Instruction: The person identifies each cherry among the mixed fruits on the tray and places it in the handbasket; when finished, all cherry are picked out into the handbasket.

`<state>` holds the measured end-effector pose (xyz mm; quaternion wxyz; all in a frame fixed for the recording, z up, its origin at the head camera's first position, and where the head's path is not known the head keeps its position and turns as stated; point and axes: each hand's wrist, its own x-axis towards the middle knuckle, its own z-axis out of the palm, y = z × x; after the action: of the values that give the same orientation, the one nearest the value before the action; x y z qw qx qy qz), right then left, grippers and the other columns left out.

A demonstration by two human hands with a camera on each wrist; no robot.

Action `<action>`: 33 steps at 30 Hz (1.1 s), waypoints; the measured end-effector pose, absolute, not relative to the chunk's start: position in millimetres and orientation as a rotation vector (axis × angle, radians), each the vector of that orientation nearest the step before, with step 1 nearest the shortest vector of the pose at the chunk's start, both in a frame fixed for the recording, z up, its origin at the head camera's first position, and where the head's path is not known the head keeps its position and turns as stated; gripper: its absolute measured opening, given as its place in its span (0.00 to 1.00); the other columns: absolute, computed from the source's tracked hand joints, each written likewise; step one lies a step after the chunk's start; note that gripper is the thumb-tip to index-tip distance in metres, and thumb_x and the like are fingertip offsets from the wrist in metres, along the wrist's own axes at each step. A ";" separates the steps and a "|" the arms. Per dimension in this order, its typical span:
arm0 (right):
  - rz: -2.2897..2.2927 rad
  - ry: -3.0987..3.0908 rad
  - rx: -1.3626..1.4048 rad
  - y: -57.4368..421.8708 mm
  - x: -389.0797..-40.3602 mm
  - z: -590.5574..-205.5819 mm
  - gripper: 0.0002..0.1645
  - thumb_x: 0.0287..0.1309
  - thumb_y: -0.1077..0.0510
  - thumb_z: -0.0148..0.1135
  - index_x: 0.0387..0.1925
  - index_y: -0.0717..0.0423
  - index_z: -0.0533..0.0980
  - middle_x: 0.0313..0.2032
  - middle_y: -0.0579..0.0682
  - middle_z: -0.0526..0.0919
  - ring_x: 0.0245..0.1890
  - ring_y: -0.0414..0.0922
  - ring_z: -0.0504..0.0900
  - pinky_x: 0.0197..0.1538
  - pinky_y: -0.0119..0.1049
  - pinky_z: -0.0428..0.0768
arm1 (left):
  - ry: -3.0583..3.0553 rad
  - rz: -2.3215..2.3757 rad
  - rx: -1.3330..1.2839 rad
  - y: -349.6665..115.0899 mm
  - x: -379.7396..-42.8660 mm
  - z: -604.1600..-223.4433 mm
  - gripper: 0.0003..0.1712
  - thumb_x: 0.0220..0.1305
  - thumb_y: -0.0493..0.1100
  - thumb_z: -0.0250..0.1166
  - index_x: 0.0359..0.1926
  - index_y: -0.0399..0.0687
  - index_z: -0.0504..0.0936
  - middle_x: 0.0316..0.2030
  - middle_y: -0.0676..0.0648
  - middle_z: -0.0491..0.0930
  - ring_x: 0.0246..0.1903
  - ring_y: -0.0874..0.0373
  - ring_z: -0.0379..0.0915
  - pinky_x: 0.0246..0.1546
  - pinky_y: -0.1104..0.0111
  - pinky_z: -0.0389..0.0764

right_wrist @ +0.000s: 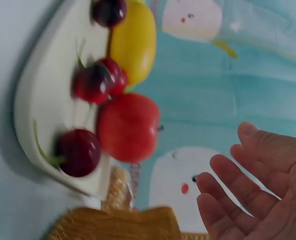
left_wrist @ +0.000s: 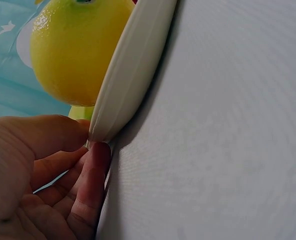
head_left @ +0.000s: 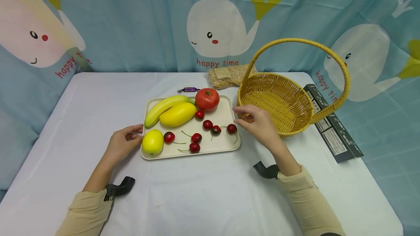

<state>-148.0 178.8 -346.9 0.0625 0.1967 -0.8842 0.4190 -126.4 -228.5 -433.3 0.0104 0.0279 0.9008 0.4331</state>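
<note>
A cream tray (head_left: 216,145) lies on the white tablecloth. It carries a banana (head_left: 167,105), a mango (head_left: 178,115), a red apple (head_left: 207,99), a yellow lemon (head_left: 152,142) and several dark red cherries (head_left: 168,137). My left hand (head_left: 119,145) is at the tray's left edge beside the lemon. In the left wrist view its thumb (left_wrist: 70,131) and fingers pinch the tray's rim. Past the tray's right edge, my right hand (head_left: 259,123) hovers with spread, slightly bent fingers and holds nothing. It overlaps the near side of the basket in the head view.
A yellow woven basket (head_left: 279,101) with a tall handle stands right of the tray. A black box (head_left: 338,137) lies beyond it. Behind the tray are a bag of grain (head_left: 226,77) and a purple wrapped candy (head_left: 189,90). A blue whale-print curtain (head_left: 147,28) hangs along the back.
</note>
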 end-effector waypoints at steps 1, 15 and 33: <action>1.274 -2.677 0.598 176.2 -147.1 -349.3 0.19 0.47 0.64 0.69 0.45 0.57 0.80 0.42 0.50 0.81 0.39 0.44 0.78 0.40 0.43 0.78 | 2.809 1.352 0.087 -228.2 -126.4 -432.7 0.26 0.61 0.40 0.62 0.58 0.32 0.71 0.46 0.35 0.77 0.31 0.68 0.69 0.29 0.82 0.70; 1.013 -2.932 0.568 164.2 -148.1 -387.0 0.21 0.48 0.65 0.68 0.47 0.60 0.79 0.46 0.52 0.80 0.45 0.49 0.77 0.45 0.43 0.76 | 2.830 1.344 0.098 -227.7 -129.0 -433.2 0.25 0.60 0.39 0.62 0.57 0.32 0.72 0.45 0.35 0.78 0.30 0.68 0.68 0.29 0.82 0.70; 0.835 -3.069 0.601 160.2 -147.4 -398.7 0.19 0.46 0.67 0.68 0.44 0.59 0.80 0.41 0.51 0.81 0.43 0.46 0.78 0.47 0.39 0.75 | 2.856 1.308 0.087 -226.3 -127.1 -437.4 0.25 0.61 0.41 0.62 0.57 0.33 0.72 0.45 0.37 0.78 0.33 0.65 0.68 0.30 0.83 0.69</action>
<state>-147.4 160.2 -398.7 -0.0476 0.1855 -0.9470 0.2578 -127.1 -226.3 -437.4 -0.0003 0.0277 0.9088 0.4163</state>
